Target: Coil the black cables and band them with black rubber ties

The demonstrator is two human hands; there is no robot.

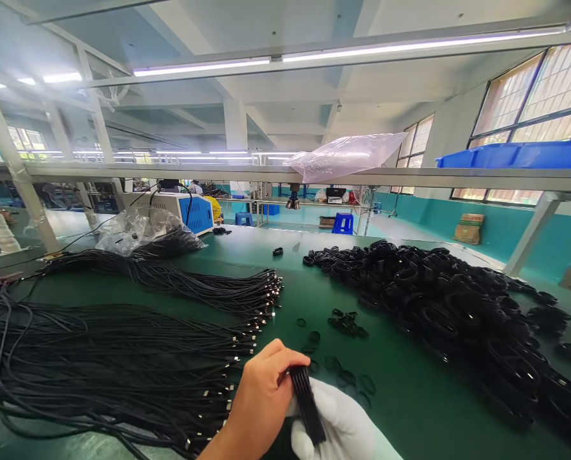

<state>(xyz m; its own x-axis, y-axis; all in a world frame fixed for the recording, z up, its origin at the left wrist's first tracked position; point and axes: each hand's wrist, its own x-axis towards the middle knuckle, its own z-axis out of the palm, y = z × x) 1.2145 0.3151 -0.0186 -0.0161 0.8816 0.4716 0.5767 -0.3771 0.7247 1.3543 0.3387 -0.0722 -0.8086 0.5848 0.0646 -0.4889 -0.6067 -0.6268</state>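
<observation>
Low in the middle of the view, a coiled black cable [308,409] shows as a narrow stack of parallel strands, tilted. My left hand [266,390], bare, pinches its upper end between thumb and fingers. My right hand [345,421], in a white glove, is closed around its lower part from the right. Small black rings [345,374] lie on the green table just beyond my hands, with a little cluster of black loops [347,322] farther off. To the left spread many long black cables [122,345], their metal plug ends pointing right.
A large heap of coiled black cables [439,300] covers the table's right side. At the back left are a clear plastic bag [142,230] and a blue-and-white machine [197,214]. Overhead, a shelf rail [209,172] carries a plastic sheet [347,156] and a blue bin [515,154].
</observation>
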